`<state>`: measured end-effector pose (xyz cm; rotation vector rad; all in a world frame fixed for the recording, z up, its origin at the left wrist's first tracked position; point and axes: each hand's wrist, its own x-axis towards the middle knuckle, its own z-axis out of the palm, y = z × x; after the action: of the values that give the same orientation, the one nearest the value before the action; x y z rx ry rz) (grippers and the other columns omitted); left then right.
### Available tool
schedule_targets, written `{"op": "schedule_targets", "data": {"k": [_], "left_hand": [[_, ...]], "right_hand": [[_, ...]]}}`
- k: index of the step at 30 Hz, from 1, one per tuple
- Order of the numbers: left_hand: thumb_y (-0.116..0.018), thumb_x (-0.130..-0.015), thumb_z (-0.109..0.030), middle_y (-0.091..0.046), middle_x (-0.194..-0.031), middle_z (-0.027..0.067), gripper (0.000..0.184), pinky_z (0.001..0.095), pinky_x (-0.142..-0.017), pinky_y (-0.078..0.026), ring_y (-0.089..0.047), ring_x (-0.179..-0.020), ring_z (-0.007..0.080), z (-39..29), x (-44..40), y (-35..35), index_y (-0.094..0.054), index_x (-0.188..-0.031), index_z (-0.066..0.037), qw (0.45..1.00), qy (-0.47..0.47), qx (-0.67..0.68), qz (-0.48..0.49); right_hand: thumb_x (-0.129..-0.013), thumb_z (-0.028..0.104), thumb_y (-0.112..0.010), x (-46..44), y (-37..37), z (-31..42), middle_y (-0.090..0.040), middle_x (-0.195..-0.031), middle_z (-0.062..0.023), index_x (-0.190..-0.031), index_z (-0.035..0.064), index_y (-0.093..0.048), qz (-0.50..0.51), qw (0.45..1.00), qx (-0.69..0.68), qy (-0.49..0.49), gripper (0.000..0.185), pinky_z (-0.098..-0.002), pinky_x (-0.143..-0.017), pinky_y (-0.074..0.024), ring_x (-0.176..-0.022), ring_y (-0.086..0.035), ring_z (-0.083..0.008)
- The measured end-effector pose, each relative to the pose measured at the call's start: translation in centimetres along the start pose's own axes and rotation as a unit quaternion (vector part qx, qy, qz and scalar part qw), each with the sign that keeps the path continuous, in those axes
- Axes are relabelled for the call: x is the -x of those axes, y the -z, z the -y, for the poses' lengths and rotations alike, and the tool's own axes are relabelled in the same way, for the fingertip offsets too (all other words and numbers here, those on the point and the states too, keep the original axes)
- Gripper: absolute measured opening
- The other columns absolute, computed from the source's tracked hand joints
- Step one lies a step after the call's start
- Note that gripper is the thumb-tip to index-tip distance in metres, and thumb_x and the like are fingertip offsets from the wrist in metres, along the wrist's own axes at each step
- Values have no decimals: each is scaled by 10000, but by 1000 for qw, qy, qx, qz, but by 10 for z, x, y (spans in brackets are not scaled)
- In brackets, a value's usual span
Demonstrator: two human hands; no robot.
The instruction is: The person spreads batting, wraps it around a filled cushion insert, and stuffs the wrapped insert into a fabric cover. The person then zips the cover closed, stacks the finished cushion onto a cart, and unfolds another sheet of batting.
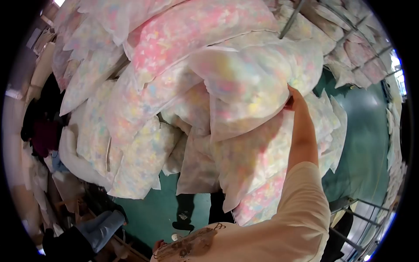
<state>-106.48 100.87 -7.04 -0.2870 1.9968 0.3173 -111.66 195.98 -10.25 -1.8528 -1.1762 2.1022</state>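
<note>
A large translucent white sack (248,87) with pastel-coloured filling lies on top of a heap of similar sacks. At its lower right edge is my right hand (295,98), the fingers curled against the fabric and partly hidden by it. Beneath that hand rests another pale sack (257,153). Only a small part of my left hand (158,244) shows, low beside my shirt, and its fingers cannot be made out. A sack with pinker filling (187,35) lies behind the top one.
Green floor (362,131) shows at the right and below the heap. Metal rails (364,214) stand at the lower right, with more bars at the upper right. A person in jeans (100,229) is at the lower left, and another in dark clothing (43,126) at the left.
</note>
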Motion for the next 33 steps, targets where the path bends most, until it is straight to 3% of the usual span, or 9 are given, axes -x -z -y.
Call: {"op": "schedule_targets", "data": {"k": [6,12,14,16,19,23,26,28,33], "left_hand": [[-567,-1013,-287,-628,-1186,174,402,381,-908,-493,-620,-1024,293,-32,24,-22,-566,-1306,-11,999,-1,-22,46],[-565,-1016,-305,-643,-1160,161,409,370,-896,-497,-629,-1000,277,-69,29,-23,-573,-1299,-10,991,-122,-47,-3],[-626,-986,-276,-640,-1184,144,390,394,-921,-493,-619,-1027,297,-61,30,-17,-581,-1283,-26,974,-208,5,-83],[-675,-955,-236,-616,-1265,156,428,395,-957,-485,-607,-1093,304,-49,28,-14,-570,-1321,-42,950,-239,79,-187],[-706,-926,-203,-609,-1253,176,436,400,-957,-485,-590,-1116,316,-9,26,-24,-580,-1309,-37,864,-223,387,-233],[-696,-931,-269,-550,-1360,203,505,416,-1030,-440,-528,-1254,352,86,63,-83,-548,-1349,-28,812,-238,387,-368],[-690,-911,-446,-441,-1480,241,700,429,-1095,-383,-453,-1351,383,213,80,-212,-474,-1419,-17,837,-15,339,-430],[-668,-897,-533,-430,-1482,245,815,433,-1070,-412,-456,-1348,365,279,112,-283,-395,-1470,-22,766,76,554,-316],[-585,-939,-565,-461,-1477,165,799,430,-1030,-461,-498,-1317,303,408,275,-402,-303,-1525,-100,357,40,844,-398]], "right_hand": [[-874,418,-730,-56,-2,-55,-691,-1202,-89,-1221,88,-655,61,975,-206,60,485,-500,-961,-513,-1124,-632,-293],[-883,165,-705,55,7,-66,-647,-1223,-178,-1301,-91,-558,50,946,-131,292,511,-427,-939,-540,-1106,-643,-303],[-841,147,-754,125,-26,-87,-680,-1117,-177,-1139,-131,-633,37,930,-106,349,425,-393,-864,-555,-978,-678,-289],[-822,287,-774,158,-46,-127,-693,-841,-166,-1102,-134,-642,-5,933,174,314,522,-366,-791,-548,-718,-678,-230],[-754,298,-850,260,-138,-207,-559,-606,-65,-1053,-58,-468,241,915,248,209,602,-323,-415,-478,-429,-547,-186],[-810,193,-788,410,-227,-357,-572,-622,-79,-975,-23,-573,413,862,291,43,347,-357,-403,-482,-453,-575,-207],[-813,215,-783,506,-234,-474,-552,-561,-91,-853,-35,-604,430,799,419,-34,310,-365,-439,-497,-476,-578,-211],[-832,212,-771,549,-236,-547,-533,-547,-89,-835,-27,-598,450,755,471,-77,296,-384,-443,-486,-466,-565,-232],[-918,313,-680,689,-210,-748,-492,-499,-72,-595,55,-560,582,620,515,-107,430,-380,-506,-436,-476,-531,-249]]}}
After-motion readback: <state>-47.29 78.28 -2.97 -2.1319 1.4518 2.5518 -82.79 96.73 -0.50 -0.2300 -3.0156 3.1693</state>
